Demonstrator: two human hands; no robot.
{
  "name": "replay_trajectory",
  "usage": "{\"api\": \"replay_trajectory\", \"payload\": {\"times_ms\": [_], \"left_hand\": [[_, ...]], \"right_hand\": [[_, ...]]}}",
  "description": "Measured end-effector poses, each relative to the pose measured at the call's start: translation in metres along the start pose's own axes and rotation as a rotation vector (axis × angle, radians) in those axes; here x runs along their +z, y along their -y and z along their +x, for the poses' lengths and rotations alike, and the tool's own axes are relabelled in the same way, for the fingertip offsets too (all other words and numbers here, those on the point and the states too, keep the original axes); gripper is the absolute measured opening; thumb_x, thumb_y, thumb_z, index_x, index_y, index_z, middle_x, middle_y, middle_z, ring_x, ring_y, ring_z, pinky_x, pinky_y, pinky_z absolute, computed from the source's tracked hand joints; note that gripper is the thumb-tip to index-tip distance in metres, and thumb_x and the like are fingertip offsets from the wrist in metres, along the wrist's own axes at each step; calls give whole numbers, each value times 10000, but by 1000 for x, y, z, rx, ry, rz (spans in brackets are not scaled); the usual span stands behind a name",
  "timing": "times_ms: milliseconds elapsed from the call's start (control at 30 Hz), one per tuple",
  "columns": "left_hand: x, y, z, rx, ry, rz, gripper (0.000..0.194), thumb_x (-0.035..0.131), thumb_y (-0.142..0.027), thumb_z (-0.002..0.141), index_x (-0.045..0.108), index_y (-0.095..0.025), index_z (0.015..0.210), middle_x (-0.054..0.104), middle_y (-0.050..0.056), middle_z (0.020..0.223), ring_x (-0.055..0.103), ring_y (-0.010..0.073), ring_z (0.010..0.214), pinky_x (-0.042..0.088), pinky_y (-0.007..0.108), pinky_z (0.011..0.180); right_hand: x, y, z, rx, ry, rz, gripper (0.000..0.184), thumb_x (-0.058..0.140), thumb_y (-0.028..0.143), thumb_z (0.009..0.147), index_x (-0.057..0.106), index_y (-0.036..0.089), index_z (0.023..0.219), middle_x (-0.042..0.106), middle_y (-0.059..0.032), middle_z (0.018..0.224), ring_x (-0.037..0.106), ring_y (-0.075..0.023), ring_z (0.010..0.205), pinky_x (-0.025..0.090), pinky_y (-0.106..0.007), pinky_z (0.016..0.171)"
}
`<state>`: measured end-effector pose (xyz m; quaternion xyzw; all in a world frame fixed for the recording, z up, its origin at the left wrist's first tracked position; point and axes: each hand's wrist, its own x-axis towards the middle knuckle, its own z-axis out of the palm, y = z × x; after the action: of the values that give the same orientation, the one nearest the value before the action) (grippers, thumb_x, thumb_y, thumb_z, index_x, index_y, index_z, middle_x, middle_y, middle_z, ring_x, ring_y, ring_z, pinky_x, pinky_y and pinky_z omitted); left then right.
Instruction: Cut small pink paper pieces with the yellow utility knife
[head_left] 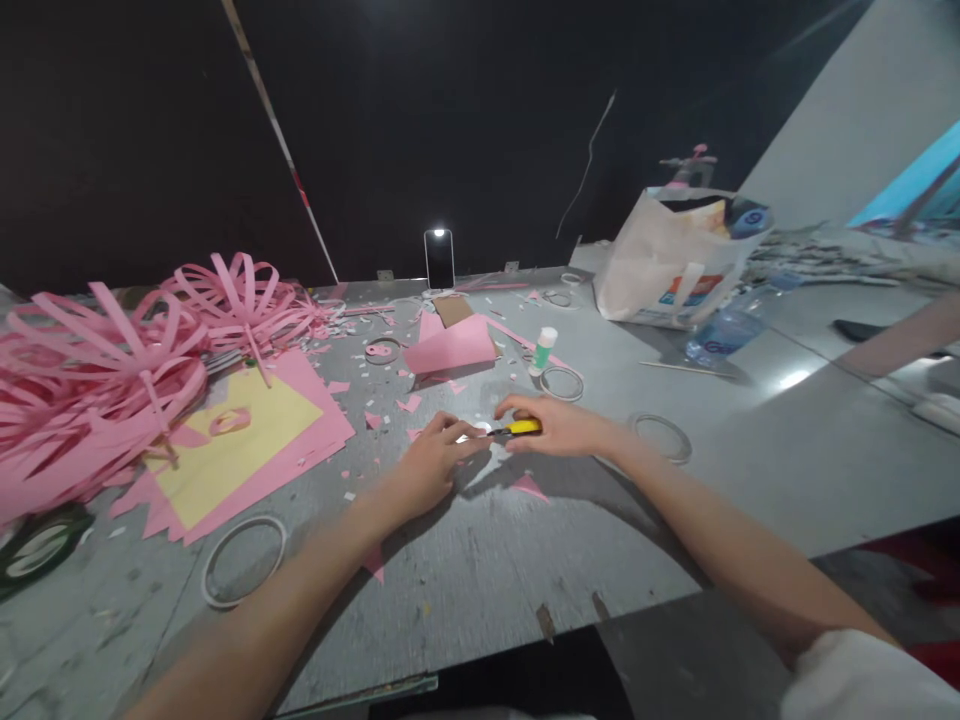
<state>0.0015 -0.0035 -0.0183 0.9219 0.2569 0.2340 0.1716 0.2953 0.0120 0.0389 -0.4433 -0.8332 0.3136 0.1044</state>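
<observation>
My right hand (556,425) is closed round a yellow utility knife (524,427), its narrow dark tip pointing left. That tip meets the fingers of my left hand (431,462), low over the table. Between my left thumb and fingers shows a small white piece (472,432), partly covered, so its kind is unclear. Just below the fingertips lies a pale scrap (491,464), and a pink paper triangle (531,487) rests to its right. Beyond my hands are folded pink paper (450,345) and a green-and-white glue stick (544,349).
Pink paper-strip loops (97,370) pile up at left, beside pink sheets with a yellow sheet (240,440) on top. Tape rings (244,562) lie about. A phone (439,260) stands at the back. At right are a white bag (660,255) and a water bottle (739,325).
</observation>
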Motion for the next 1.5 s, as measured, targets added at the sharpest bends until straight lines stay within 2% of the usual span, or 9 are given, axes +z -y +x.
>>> {"api": "replay_trajectory", "payload": {"times_ms": [67, 133, 233, 400, 633, 967, 1200, 1367, 1500], "left_hand": [[3, 3, 0, 15, -33, -29, 893, 456, 173, 778, 658, -317, 1496, 702, 46, 1421, 544, 273, 1250, 578, 489, 1063], [6, 7, 0, 30, -66, -63, 899, 442, 176, 780, 662, -332, 1489, 699, 40, 1432, 548, 265, 1263, 582, 487, 1064], [9, 14, 1, 40, -112, -73, 843, 418, 164, 822, 707, -346, 1428, 695, 28, 1463, 543, 265, 1294, 580, 512, 1080], [9, 18, 4, 24, -114, -118, 813, 425, 160, 820, 733, -334, 1387, 698, -3, 1518, 531, 260, 1360, 562, 547, 1135], [6, 10, 5, -59, -93, -132, 849, 476, 167, 757, 688, -299, 1435, 718, -3, 1503, 565, 257, 1327, 572, 530, 1145], [7, 13, 5, 1, -126, -70, 867, 428, 176, 727, 719, -286, 1400, 730, -12, 1492, 574, 255, 1290, 592, 528, 1104], [9, 15, 5, 11, -141, -71, 865, 427, 175, 747, 715, -289, 1418, 738, 2, 1475, 577, 259, 1283, 600, 527, 1087], [12, 17, 5, 10, -128, -67, 845, 455, 161, 749, 720, -288, 1413, 734, 14, 1484, 572, 264, 1305, 588, 544, 1102], [10, 16, 5, 4, -121, -60, 828, 458, 159, 760, 722, -285, 1406, 729, 14, 1495, 578, 263, 1303, 586, 548, 1106]], "right_hand": [[-17, 0, -12, 28, 105, -15, 428, 624, 624, 1046, 712, 223, 1166, 702, -17, 894, 580, -186, 757, 396, -306, 685], [-31, -3, -20, 57, 219, -38, 494, 504, 654, 1094, 680, 208, 978, 623, -1, 797, 515, -164, 696, 351, -306, 650], [-37, -8, -25, 116, 286, -88, 532, 445, 655, 1111, 611, 213, 864, 550, 16, 723, 460, -151, 648, 312, -313, 627], [-30, 3, -27, 217, 327, -170, 496, 441, 612, 1114, 605, 217, 864, 644, -30, 797, 570, -188, 723, 362, -322, 678], [-23, 26, -26, 252, 306, -329, 517, 378, 570, 1144, 714, 195, 1025, 720, -108, 912, 656, -255, 832, 393, -335, 715], [-10, 17, -21, 292, 277, -355, 537, 388, 539, 1156, 777, 187, 1039, 770, -135, 970, 702, -269, 868, 426, -350, 750], [-5, 27, -26, 413, 266, -313, 540, 377, 529, 1148, 798, 194, 1093, 795, -171, 1083, 732, -302, 951, 462, -382, 811], [-7, 25, -29, 447, 262, -291, 548, 388, 531, 1133, 802, 175, 1097, 796, -188, 1108, 733, -308, 953, 466, -388, 806], [-17, 24, -30, 422, 291, -279, 524, 399, 525, 1127, 794, 190, 1051, 796, -159, 1068, 720, -292, 917, 455, -373, 777]]}}
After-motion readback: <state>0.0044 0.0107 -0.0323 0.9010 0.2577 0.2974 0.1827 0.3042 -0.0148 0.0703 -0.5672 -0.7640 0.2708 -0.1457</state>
